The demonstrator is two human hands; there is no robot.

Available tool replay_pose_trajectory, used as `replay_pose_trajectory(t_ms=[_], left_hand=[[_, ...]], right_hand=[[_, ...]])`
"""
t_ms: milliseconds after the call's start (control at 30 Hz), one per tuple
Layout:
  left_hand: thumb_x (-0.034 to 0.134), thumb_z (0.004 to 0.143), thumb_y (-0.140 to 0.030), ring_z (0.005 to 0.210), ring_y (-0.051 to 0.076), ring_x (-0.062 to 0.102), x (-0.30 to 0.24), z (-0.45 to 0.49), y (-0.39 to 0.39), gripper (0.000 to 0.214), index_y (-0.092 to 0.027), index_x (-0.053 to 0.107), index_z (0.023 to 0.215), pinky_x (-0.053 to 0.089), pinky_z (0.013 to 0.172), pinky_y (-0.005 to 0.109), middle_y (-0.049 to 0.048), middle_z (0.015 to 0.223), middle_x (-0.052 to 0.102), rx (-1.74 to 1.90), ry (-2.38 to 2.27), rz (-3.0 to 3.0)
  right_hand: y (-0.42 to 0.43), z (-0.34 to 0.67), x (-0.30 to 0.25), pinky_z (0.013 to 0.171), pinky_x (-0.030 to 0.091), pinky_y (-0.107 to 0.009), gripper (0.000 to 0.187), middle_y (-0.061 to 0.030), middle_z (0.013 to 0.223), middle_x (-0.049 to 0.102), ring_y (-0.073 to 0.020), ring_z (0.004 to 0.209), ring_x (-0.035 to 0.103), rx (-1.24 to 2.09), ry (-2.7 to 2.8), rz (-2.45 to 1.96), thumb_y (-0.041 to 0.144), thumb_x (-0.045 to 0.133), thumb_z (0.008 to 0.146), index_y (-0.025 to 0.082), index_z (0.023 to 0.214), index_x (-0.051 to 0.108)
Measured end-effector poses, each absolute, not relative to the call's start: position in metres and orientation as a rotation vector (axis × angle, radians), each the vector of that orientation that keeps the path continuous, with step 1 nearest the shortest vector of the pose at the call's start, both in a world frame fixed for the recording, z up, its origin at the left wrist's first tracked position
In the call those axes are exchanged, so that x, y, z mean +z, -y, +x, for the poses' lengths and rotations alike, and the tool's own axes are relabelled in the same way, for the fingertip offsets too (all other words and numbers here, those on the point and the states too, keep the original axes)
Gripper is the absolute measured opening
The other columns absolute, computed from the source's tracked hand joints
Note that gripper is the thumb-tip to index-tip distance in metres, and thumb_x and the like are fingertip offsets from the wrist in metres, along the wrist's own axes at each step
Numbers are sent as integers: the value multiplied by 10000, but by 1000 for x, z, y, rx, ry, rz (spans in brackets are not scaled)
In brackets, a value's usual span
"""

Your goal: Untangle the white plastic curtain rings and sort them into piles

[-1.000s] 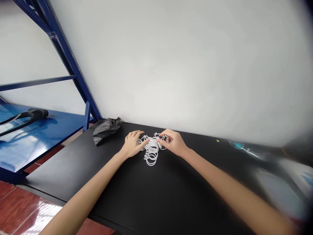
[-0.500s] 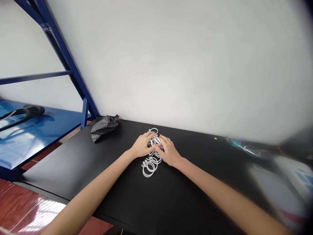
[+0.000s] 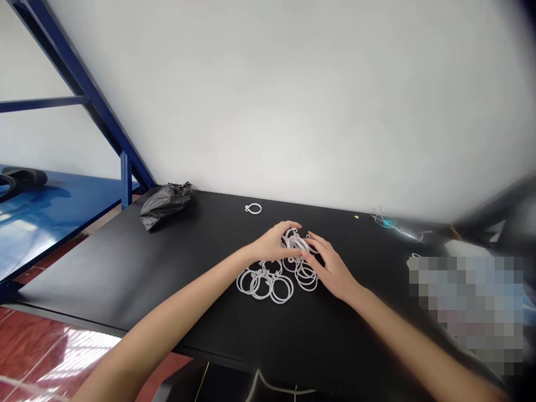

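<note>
A heap of white plastic rings [image 3: 272,279] lies on the black table [image 3: 125,268]. My left hand [image 3: 272,245] rests on the far side of the heap, fingers curled over some rings. My right hand [image 3: 329,265] lies on the heap's right side, fingers stretched out flat over the rings and meeting the left fingertips. One single white ring [image 3: 253,209] lies apart, farther back near the wall.
A crumpled black plastic bag [image 3: 165,202] sits at the table's back left. A blue metal rack [image 3: 62,184] stands to the left. Thin cables [image 3: 397,228] lie at the back right. A white wall closes the far edge.
Both hands have slid the heap toward me and to the right, spreading it out. One ring stayed behind near the wall. The camera tilted down.
</note>
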State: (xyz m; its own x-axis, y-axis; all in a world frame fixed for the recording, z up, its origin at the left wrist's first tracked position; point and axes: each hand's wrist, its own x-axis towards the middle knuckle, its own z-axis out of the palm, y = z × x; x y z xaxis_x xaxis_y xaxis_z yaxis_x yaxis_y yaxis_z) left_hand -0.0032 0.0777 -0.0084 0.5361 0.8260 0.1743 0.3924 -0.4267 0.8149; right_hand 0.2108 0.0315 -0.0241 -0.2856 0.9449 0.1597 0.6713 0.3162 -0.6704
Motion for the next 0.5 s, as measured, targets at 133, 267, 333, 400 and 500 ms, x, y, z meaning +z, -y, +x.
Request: replay_pose_trajectory(t_ms=[133,267,333,400,500], left_hand=[[595,873,-460,1284,249,500,-6,-27,-109,407,-213,599,1197,355,1135,421,91,1358,558,922,-1185,2148],[455,935,-512,1389,337,361,-22,-57,-139,453,-222,591,1255,285,1133,574,114,1473,456,699,-1607,2231],[463,930,-504,1383,328,381,-30,-67,-141,450,-211,606,1241,272,1148,555,111,1459,480,632,-1578,2257],[415,951,-497,1385,286,393,-32,-74,-130,458,-197,616,1232,266,1174,489,106,1443,504,604,-1501,2276],[309,974,-550,1411,264,364,-25,-82,-96,530,-219,579,1288,268,1190,452,82,1459,492,588,-1373,2177]], right_hand=[[-28,220,-27,1123,355,-530,431,-106,1468,483,-292,1380,423,718,1895,-1396,528,462,952,252,1263,577],[-29,219,-30,1114,370,-524,417,-110,1450,507,-295,1358,455,752,1862,-1392,526,496,937,243,1229,588],[-29,219,-31,1123,359,-534,415,-113,1449,509,-301,1359,453,739,1880,-1390,524,526,921,238,1212,597],[-28,219,-31,1123,357,-548,398,-107,1449,510,-310,1364,446,724,1899,-1379,515,554,908,247,1198,607],[-25,220,-30,1108,377,-563,403,-95,1462,499,-326,1374,432,724,1940,-1354,502,605,879,271,1209,605]])
